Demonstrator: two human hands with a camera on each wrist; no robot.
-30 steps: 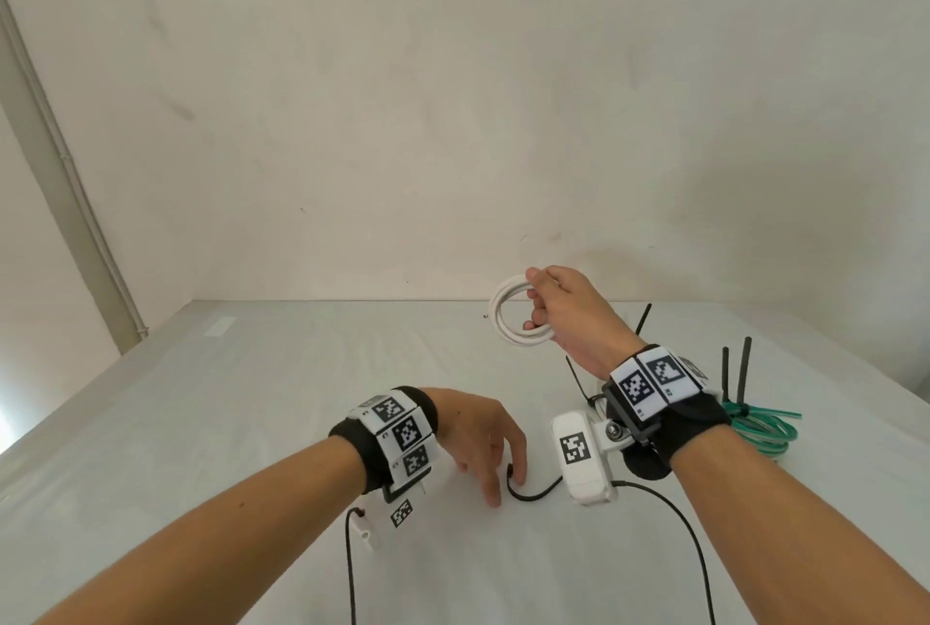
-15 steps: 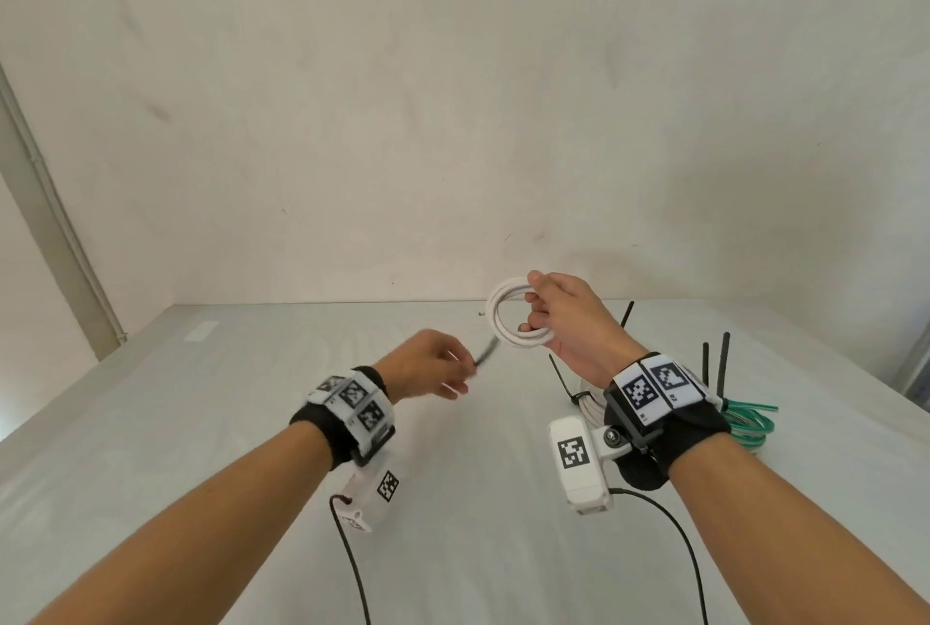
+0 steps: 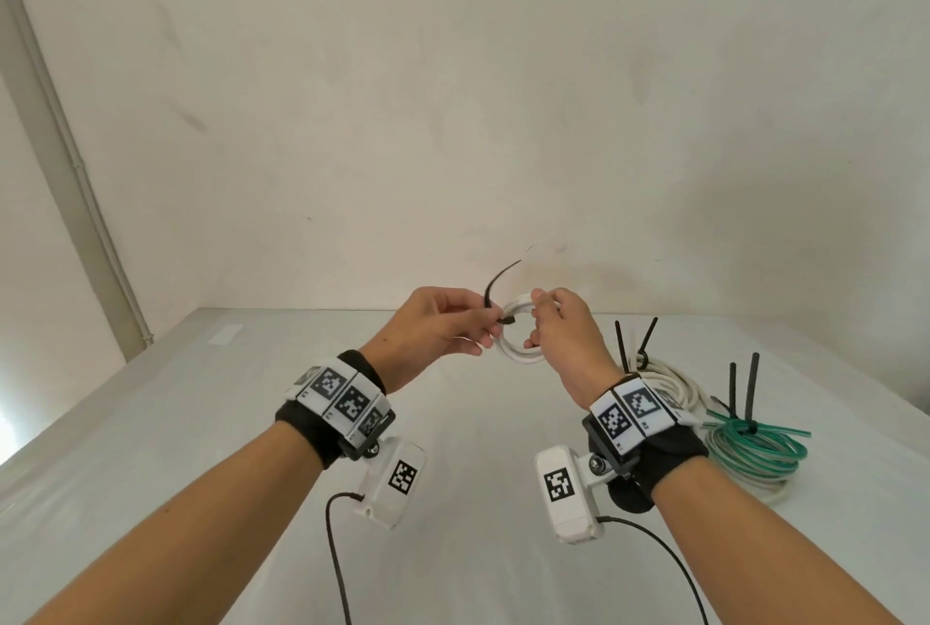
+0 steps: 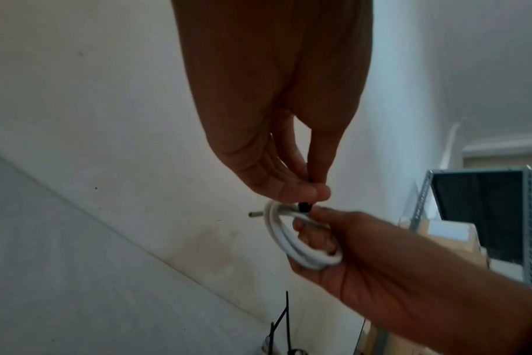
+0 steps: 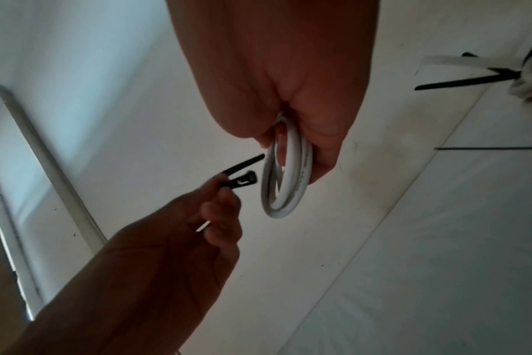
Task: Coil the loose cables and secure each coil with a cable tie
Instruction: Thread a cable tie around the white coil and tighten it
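Since a moment ago, my left hand [image 3: 437,325] has risen to meet my right hand [image 3: 563,327] at frame centre, pinching a thin black ribbed cable tie [image 3: 495,289]. Right fingers curl around the smooth white cable coil [image 5: 284,173], held above the pale table [image 3: 201,423]. Only the right wrist view shows the tie's square head [image 5: 249,179] just beside the coil. Tied white and green coils [image 3: 755,448] lie at right.

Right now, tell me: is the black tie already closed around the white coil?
No, the left hand holds the cable tie clear of the white coil.
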